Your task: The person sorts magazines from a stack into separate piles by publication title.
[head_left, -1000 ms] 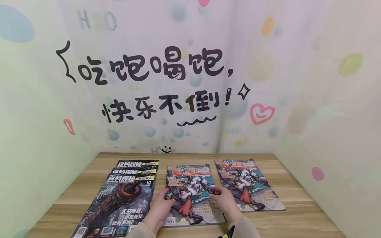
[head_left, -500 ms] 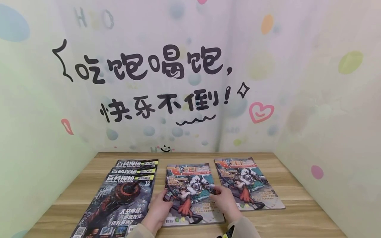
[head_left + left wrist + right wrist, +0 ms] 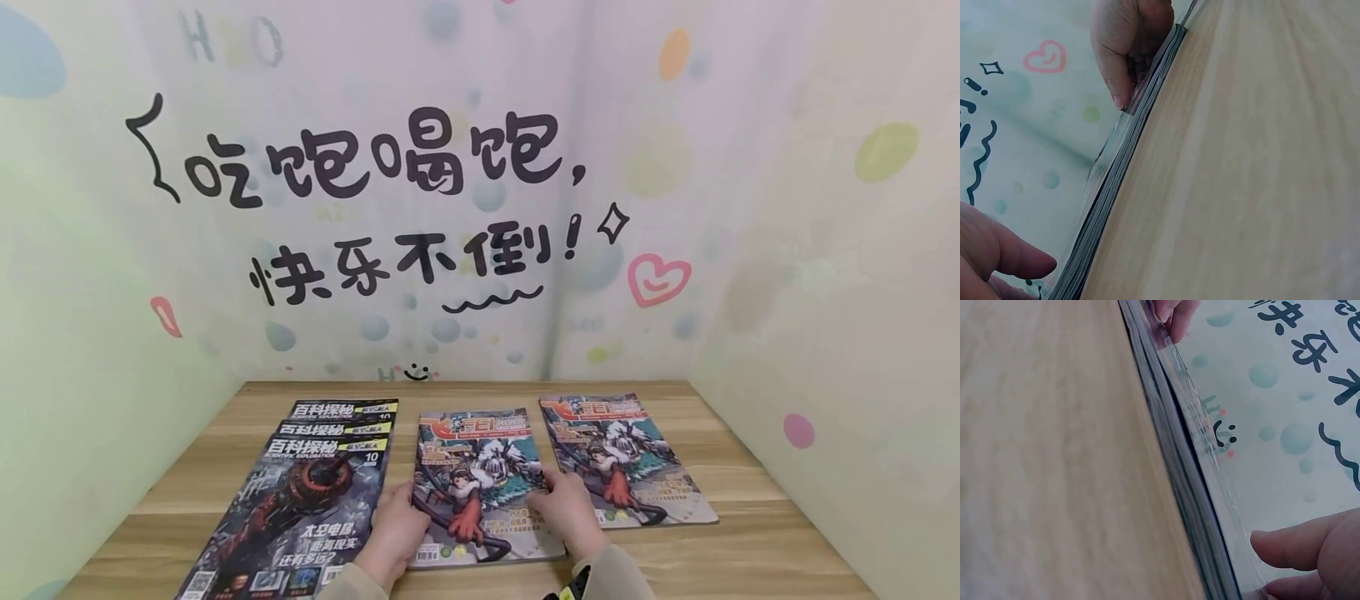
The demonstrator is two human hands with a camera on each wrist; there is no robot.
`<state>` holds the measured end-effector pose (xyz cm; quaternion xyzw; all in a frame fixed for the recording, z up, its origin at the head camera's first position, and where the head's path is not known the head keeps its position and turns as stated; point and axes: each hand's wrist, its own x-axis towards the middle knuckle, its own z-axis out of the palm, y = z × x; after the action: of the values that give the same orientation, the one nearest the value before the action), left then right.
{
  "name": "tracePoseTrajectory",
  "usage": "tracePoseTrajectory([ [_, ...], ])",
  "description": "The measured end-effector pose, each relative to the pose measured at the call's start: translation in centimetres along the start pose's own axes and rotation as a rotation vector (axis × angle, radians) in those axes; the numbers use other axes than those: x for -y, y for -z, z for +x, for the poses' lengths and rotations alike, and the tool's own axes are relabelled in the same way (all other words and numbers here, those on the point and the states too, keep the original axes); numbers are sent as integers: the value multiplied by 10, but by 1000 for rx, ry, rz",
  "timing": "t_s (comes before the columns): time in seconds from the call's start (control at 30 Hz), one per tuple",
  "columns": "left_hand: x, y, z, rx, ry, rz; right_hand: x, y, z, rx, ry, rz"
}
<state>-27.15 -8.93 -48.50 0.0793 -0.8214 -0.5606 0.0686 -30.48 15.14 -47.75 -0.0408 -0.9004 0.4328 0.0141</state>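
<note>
A cartoon-cover magazine stack [image 3: 480, 467] lies in the middle of the wooden table [image 3: 750, 550]. My left hand [image 3: 397, 525] grips its left edge, thumb on the cover. My right hand [image 3: 562, 508] grips the right edge the same way. The left wrist view shows the stack's thick edge [image 3: 1119, 175] flat on the wood, my left thumb [image 3: 1004, 256] near it and my right hand [image 3: 1125, 37] at the far side. From the right wrist, the right hand [image 3: 1310, 550] sits by the stack edge [image 3: 1179, 450], with the left hand's fingertips [image 3: 1172, 312] beyond.
To the left, three dark science magazines [image 3: 300, 508] lie fanned, overlapping. On the right lies another cartoon-cover magazine [image 3: 622, 458]. A printed backdrop [image 3: 420, 167] with black lettering walls in the table at the back and both sides.
Both hands stay on the middle stack and have slid a little nearer to me along its edges. The view has shifted slightly.
</note>
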Motion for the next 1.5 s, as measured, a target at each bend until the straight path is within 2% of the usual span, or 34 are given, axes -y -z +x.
tracePoseTrajectory([
  [0.27,-2,1,0,15,26,21,-1,-2,-1,-25,-15,-43],
  [0.5,-4,1,2,46,87,-27,-1,-3,-1,-38,-32,28],
  [0.67,-4,1,4,36,83,-44,-1,-2,0,-45,-20,67],
  [0.93,-6,0,7,106,72,-70,-3,-4,2,-45,-10,81],
  [1.03,-6,-1,5,119,61,-113,-3,-4,2,-48,-10,78],
  [1.2,0,-3,4,150,43,-254,-2,-3,1,-38,-8,94],
  [1.3,3,-3,6,175,59,-336,-2,-2,0,-24,-11,117],
  [1.5,5,-2,12,216,136,-442,-1,0,0,-30,-26,138],
])
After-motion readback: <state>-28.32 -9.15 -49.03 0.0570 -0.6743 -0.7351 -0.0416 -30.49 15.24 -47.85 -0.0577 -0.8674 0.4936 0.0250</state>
